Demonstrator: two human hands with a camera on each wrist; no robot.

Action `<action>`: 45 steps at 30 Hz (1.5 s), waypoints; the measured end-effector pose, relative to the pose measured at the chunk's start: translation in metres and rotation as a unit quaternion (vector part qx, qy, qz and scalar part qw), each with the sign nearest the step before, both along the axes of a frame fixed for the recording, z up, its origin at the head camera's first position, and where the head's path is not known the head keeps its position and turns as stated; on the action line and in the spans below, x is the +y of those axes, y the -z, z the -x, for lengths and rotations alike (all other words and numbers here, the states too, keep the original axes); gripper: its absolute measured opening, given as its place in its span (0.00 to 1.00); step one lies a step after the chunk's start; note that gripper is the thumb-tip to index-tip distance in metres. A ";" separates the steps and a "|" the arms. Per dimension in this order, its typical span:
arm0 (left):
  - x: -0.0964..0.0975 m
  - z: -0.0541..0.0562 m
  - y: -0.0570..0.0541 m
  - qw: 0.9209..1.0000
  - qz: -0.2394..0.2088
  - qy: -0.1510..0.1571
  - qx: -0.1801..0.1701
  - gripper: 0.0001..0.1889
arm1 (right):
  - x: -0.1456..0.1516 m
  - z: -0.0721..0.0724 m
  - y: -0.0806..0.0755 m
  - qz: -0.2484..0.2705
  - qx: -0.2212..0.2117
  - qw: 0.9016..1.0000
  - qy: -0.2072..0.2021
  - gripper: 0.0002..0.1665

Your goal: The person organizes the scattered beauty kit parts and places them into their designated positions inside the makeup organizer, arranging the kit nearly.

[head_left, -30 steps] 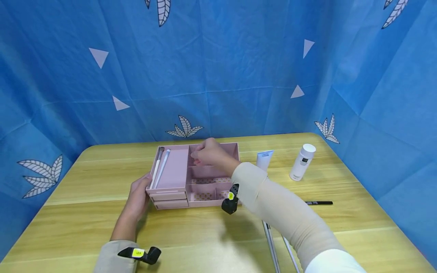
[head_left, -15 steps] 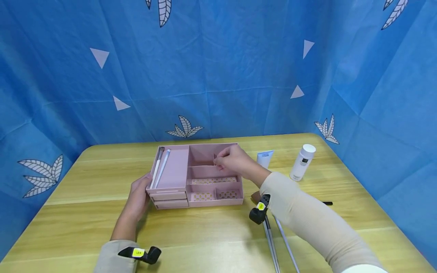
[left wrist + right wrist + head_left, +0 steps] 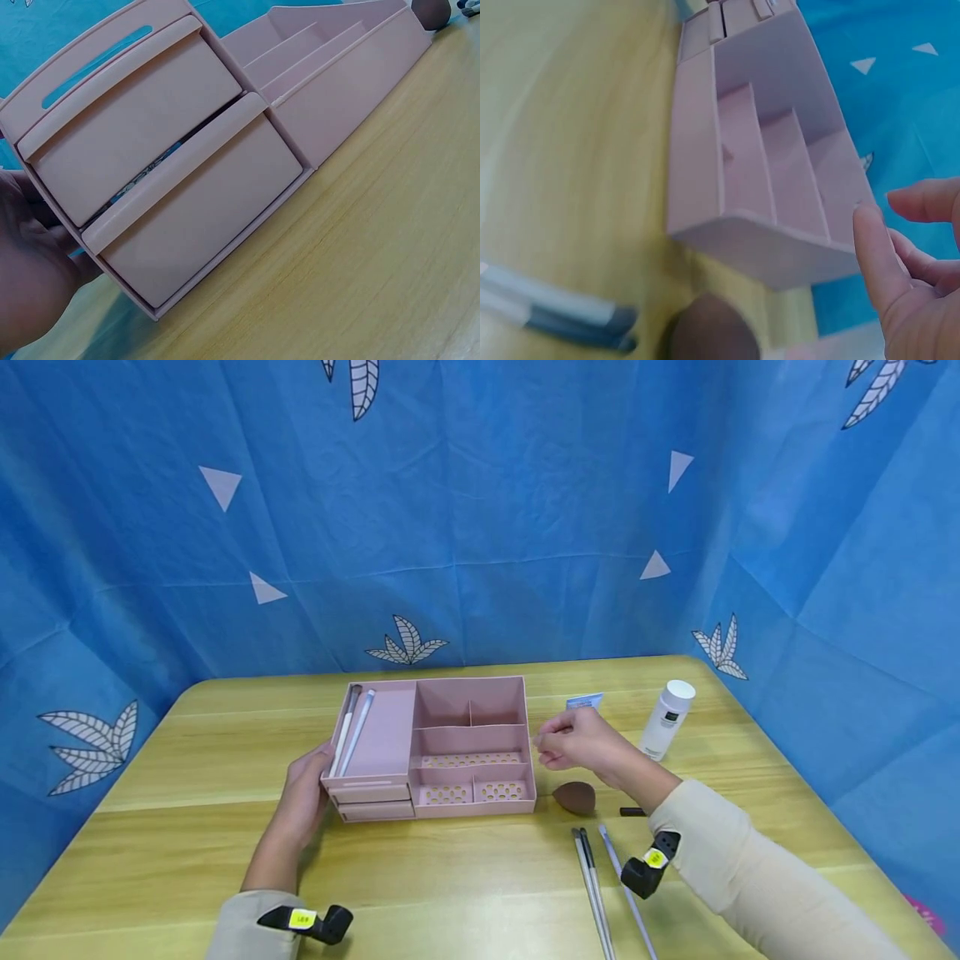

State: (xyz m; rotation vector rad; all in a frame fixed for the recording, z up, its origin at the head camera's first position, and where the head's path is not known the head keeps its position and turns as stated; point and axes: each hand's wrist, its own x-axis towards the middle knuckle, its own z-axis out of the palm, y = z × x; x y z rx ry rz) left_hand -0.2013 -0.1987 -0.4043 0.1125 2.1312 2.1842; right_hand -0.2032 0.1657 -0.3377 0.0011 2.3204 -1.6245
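A pink desk organizer [image 3: 474, 808] stands on the table. Its left part has a flat top and two closed drawers [image 3: 142, 127]; its right part has several compartments. In the head view, an upright divider [image 3: 471, 712] splits the back compartment. My left hand [image 3: 303, 789] rests against the organizer's left side; some of its fingers are hidden behind the box in the left wrist view. My right hand [image 3: 581, 741] hovers just right of the organizer, fingers loosely bent and nothing held. Two makeup brushes [image 3: 352, 735] lie on the flat top.
Right of the organizer lie a brown makeup sponge [image 3: 575, 797], several slim brushes [image 3: 594, 889] and a black pencil [image 3: 632, 812], partly covered by my sleeve. A white bottle [image 3: 666, 720] stands farther right. A pale tube [image 3: 585, 701] is mostly behind my right hand.
My right hand has come out of the back compartment and moved right and toward me, letting go of the divider, now fully visible. The left hand stays put.
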 end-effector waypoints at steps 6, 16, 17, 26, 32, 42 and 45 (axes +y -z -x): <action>0.001 0.002 -0.001 1.000 -0.001 0.000 0.010 0.28 | 0.030 -0.021 0.007 -0.007 -0.005 1.000 0.004 0.17; -0.002 0.000 0.000 1.000 0.005 0.008 0.009 0.28 | 0.058 -0.043 0.022 -0.010 -0.024 1.000 0.014 0.16; -0.002 0.000 0.000 1.000 0.007 0.009 0.009 0.29 | 0.060 -0.045 0.024 -0.012 -0.025 1.000 0.013 0.16; 0.000 0.000 -0.002 1.000 0.012 0.006 0.000 0.28 | 0.075 -0.064 0.045 -0.036 -0.046 0.998 -0.002 0.15; -0.001 0.000 -0.001 1.000 0.014 0.007 0.000 0.29 | 0.077 -0.074 0.054 -0.055 -0.048 0.997 -0.017 0.14; -0.001 -0.001 -0.002 1.000 0.000 0.013 0.002 0.29 | 0.080 -0.088 0.061 -0.083 -0.034 0.995 -0.053 0.09; -0.001 0.000 -0.002 1.000 -0.005 0.013 0.000 0.29 | 0.079 -0.090 0.062 -0.095 -0.027 0.993 -0.063 0.07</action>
